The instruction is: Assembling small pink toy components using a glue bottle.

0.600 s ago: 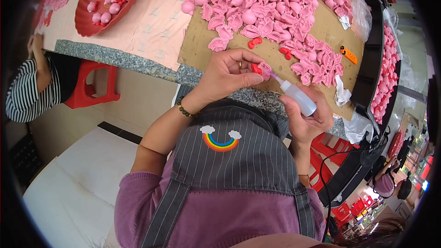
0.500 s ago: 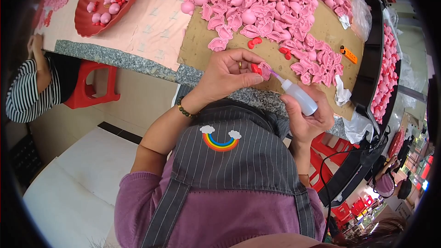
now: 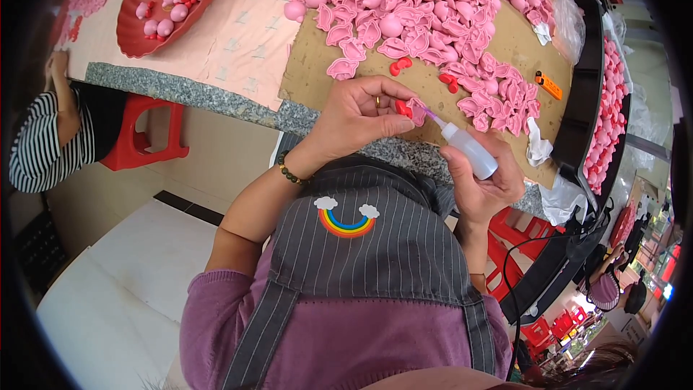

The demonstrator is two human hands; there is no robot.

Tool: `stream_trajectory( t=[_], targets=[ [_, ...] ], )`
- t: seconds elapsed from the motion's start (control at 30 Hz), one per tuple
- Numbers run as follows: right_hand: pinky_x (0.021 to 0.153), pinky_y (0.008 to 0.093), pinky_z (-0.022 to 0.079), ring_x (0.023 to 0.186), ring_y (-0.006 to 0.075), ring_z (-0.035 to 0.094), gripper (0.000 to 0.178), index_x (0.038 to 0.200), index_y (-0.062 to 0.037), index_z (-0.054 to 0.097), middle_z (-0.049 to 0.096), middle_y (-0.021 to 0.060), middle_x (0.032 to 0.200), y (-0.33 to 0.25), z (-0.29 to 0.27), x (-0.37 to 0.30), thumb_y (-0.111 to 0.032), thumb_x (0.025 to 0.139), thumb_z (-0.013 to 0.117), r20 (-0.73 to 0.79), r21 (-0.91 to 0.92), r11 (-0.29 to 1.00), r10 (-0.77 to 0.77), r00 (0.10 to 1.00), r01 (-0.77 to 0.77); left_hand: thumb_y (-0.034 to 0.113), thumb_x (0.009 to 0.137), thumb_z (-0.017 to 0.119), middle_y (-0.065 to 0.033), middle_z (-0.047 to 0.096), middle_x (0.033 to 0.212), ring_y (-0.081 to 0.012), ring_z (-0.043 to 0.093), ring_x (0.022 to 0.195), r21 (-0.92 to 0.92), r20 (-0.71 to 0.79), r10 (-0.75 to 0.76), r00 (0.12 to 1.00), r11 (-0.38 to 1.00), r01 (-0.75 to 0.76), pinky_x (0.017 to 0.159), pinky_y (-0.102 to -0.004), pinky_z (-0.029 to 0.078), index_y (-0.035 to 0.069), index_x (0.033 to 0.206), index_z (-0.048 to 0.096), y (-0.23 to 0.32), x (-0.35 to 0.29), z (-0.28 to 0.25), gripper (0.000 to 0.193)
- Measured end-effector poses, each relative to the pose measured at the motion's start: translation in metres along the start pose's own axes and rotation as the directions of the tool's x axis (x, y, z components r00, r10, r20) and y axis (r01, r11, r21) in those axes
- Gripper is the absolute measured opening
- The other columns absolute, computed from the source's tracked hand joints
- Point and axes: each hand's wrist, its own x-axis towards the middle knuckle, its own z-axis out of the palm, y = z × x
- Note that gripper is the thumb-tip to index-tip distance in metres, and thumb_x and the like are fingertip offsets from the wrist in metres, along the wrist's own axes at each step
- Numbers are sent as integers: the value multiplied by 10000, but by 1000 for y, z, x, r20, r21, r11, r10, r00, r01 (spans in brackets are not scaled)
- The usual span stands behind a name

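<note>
Between the thumb and fingers of my left hand [image 3: 367, 112] is a small pink piece [image 3: 416, 111] with a red bow-like part [image 3: 402, 107] against it. My right hand [image 3: 487, 177] is closed round a translucent squeeze bottle [image 3: 471, 152], tilted so that its thin purple nozzle [image 3: 435, 118] meets or nearly meets the pink piece; I cannot tell which. Both hands are at the table's front edge. Just beyond them lie two loose red bow-shaped pieces [image 3: 400, 66] and a large heap of pink moulded pieces [image 3: 426, 11].
A red scalloped tray [image 3: 130, 36] holds round pink pieces at the far left. An orange-and-black lighter [image 3: 548, 85] and crumpled white tissue [image 3: 538, 146] lie to the right, beside a black bin [image 3: 592, 94]. Another person's striped sleeve [image 3: 47, 141] and a red stool [image 3: 148, 133] are at left.
The squeeze bottle has shifted very slightly in my right hand's grip. My left hand keeps its hold on the pink piece, and the rest looks the same.
</note>
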Motion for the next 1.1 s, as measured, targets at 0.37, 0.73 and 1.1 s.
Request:
stream_trajectory(
  t=[0.37,0.73,1.1],
  targets=[
    [583,201,412,637,104,541,293,854,57,602,597,79,724,-2,-1,-1,-53,641,771,4,-2,999,34,999,-34,-41,775,618,-121,606,981,-147,597,888,-10,0,-4,1000,1000,4,748,-256,507,-59,1056,531,0,0,0,296],
    [607,212,434,656,114,565,284,851,58,608,611,85,741,-2,-1,-1,-39,635,766,-26,-18,998,61,998,-61,-45,773,619,-115,610,968,-149,598,886,-8,-13,-15,1000,1000,15,752,-252,502,-57,1061,533,1,0,0,300],
    [586,206,422,638,106,552,281,854,58,608,605,80,728,0,-1,-2,-46,644,764,-17,-19,999,29,999,-29,-47,766,625,-104,603,967,-135,593,872,-29,-6,10,1000,1000,-11,751,-249,499,-52,1068,532,1,0,1,316]
  ],
)
